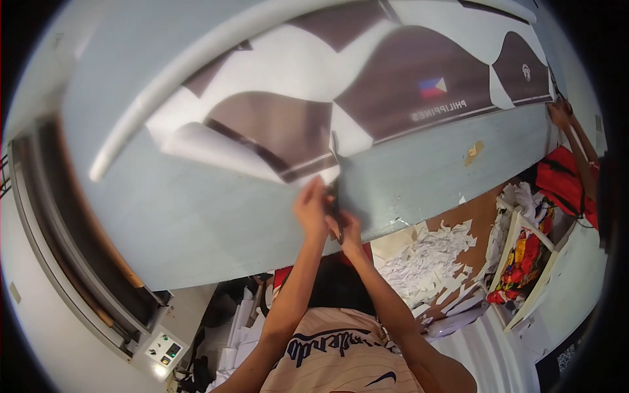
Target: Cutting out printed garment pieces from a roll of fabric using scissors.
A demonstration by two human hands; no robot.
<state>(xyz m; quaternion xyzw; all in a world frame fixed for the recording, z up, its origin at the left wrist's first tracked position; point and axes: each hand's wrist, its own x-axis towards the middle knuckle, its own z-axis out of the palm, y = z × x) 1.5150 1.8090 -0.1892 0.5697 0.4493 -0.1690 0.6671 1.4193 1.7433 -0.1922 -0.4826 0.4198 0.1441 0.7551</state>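
A long printed sheet (288, 65) with dark brown garment-shaped panels on white lies across the table. Its near left edge curls up in a pale roll. In my right hand (350, 230) is a pair of dark scissors (336, 213), the fingers wrapped round the handles. The blades point away from me, into the sheet's near edge beside a brown panel (275, 124). Left of the scissors, my left hand (310, 204) pinches the white corner of that edge. A larger brown panel (419, 92) bears a small flag print.
The pale blue table (216, 229) spans the view, with a long white tube (154, 95) along the sheet's far side. At right, another person's hands (561, 114) are at the sheet's end. White paper scraps (432, 259) heap below the table, near a bin of colourful cloth (522, 262).
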